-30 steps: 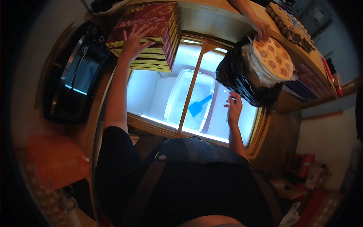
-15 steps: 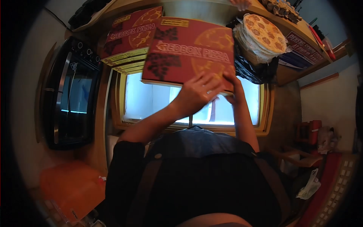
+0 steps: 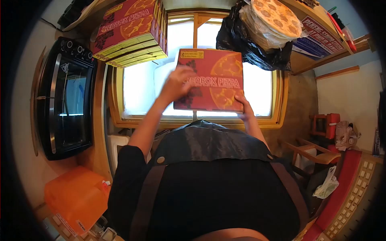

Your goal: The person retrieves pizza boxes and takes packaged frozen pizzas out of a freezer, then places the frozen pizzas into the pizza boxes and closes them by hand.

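A red pizza box [image 3: 219, 74] is held up in front of my body, above the bright glass-topped case [image 3: 140, 94]. At its lower right corner, my right hand [image 3: 246, 106] grips the edge, thumb on top and fingers underneath. My left hand [image 3: 177, 84] lies over the box's left side, slightly blurred, with its fingers bent loosely and apart on the printed face. More pizza boxes [image 3: 128, 30] are stacked at the upper left. At the upper right, pizza crusts with toppings [image 3: 275, 18] sit piled in clear wrap on a black plastic bag [image 3: 233, 38].
A black oven [image 3: 70, 96] stands at the left, with an orange container [image 3: 76, 197] below it. On the right are a wooden stool [image 3: 311, 150], a red object [image 3: 331, 125] and a printed sign [image 3: 317, 42].
My left hand has gone from the box stack to a single box, now held with my right hand and drawn closer to me. The other person's hand has left the view.
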### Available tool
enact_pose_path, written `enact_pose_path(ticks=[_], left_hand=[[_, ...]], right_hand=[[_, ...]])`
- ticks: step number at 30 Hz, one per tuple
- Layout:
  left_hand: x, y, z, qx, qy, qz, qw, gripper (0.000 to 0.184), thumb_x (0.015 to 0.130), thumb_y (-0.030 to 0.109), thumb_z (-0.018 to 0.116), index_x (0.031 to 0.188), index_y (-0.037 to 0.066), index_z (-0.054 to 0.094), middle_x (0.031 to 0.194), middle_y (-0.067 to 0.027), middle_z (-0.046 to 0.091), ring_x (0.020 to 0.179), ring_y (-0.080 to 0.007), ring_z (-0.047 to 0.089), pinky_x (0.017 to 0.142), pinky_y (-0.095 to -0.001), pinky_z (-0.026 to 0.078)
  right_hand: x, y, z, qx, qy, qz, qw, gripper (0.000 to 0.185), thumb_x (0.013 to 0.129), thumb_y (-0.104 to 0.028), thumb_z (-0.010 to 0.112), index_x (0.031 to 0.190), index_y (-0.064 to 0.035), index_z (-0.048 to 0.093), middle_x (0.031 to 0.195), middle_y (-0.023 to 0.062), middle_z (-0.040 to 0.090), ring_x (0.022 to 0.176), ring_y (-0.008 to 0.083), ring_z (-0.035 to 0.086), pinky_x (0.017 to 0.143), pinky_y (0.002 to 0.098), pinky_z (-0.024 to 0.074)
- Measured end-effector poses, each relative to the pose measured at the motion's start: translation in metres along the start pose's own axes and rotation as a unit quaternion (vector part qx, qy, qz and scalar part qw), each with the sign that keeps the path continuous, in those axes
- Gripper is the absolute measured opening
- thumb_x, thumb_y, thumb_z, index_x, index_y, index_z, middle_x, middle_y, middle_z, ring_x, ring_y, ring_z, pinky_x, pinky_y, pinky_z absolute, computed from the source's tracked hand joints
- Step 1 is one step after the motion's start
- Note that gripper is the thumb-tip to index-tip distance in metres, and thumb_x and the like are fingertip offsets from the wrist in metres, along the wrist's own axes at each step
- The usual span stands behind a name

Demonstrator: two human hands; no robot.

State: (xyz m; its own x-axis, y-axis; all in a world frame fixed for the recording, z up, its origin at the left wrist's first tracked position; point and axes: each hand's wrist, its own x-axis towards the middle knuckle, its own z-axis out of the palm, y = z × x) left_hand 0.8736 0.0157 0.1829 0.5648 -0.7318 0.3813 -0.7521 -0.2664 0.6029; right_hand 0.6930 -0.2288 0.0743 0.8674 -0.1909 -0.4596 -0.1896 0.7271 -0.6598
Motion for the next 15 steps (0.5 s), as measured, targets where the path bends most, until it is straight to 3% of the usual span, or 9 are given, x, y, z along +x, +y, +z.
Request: enact_pose_path(ticks=[2,3,5,11,12,15], left_hand=[[-0.016,0.031,0.015,0.01,-0.086,0.06,0.994,0.032,0.071,0.023,0.073,0.099,0.01,0.066,0.108,-0.0091,0.059,0.107,-0.0254,0.053,0.093,-0.0379,0.041],[-0.021,0.036,0.023,0.081,-0.101,0.081,0.988,0.037,0.071,0.027,0.073,0.103,0.012,0.065,0.113,-0.0081,0.058,0.11,-0.0258,0.052,0.098,-0.0394,0.038],[-0.024,0.031,0.037,0.058,-0.101,0.034,0.993,0.037,0.075,0.025,0.069,0.109,0.014,0.063,0.116,-0.0074,0.057,0.113,-0.0262,0.051,0.1,-0.042,0.036],[0.008,-0.027,0.069,0.183,0.012,0.052,0.982,0.031,0.079,0.019,0.066,0.109,0.014,0.061,0.113,-0.0066,0.059,0.109,-0.0252,0.054,0.095,-0.0439,0.041],[0.015,-0.033,0.07,0.2,0.028,0.056,0.978,0.029,0.078,0.019,0.066,0.107,0.014,0.062,0.11,-0.0062,0.06,0.106,-0.0248,0.056,0.093,-0.0426,0.043],[0.037,-0.043,0.068,0.229,0.055,0.06,0.97,0.023,0.077,0.018,0.067,0.1,0.013,0.064,0.104,-0.0051,0.063,0.099,-0.0234,0.059,0.085,-0.0382,0.048]], right_hand=[[0.026,-0.009,0.006,0.011,-0.004,0.026,1.0,0.063,0.074,-0.02,0.067,0.128,-0.0045,0.038,0.118,0.0122,0.052,0.105,0.0231,0.055,0.088,0.0338,0.0481],[0.039,-0.015,0.011,0.015,-0.007,0.038,0.999,0.062,0.074,-0.02,0.066,0.127,-0.004,0.039,0.117,0.0125,0.053,0.103,0.0229,0.057,0.086,0.0332,0.0493],[0.05,-0.035,0.041,-0.056,-0.054,-0.058,0.995,0.059,0.075,-0.019,0.065,0.126,-0.0035,0.039,0.114,0.0133,0.054,0.099,0.0228,0.059,0.083,0.0318,0.0512],[0.129,-0.053,0.047,-0.012,-0.109,-0.115,0.987,0.054,0.079,-0.017,0.063,0.125,-0.0018,0.039,0.115,0.0152,0.053,0.1,0.0248,0.059,0.085,0.0359,0.0506],[0.144,-0.056,0.05,-0.026,-0.11,-0.107,0.988,0.051,0.08,-0.02,0.063,0.122,-0.0007,0.041,0.112,0.0153,0.055,0.098,0.0243,0.059,0.084,0.0342,0.0505],[0.168,-0.076,0.062,-0.149,-0.072,-0.066,0.984,0.054,0.084,-0.028,0.059,0.128,-0.0042,0.038,0.124,0.014,0.049,0.109,0.0222,0.054,0.09,0.0332,0.0452]])
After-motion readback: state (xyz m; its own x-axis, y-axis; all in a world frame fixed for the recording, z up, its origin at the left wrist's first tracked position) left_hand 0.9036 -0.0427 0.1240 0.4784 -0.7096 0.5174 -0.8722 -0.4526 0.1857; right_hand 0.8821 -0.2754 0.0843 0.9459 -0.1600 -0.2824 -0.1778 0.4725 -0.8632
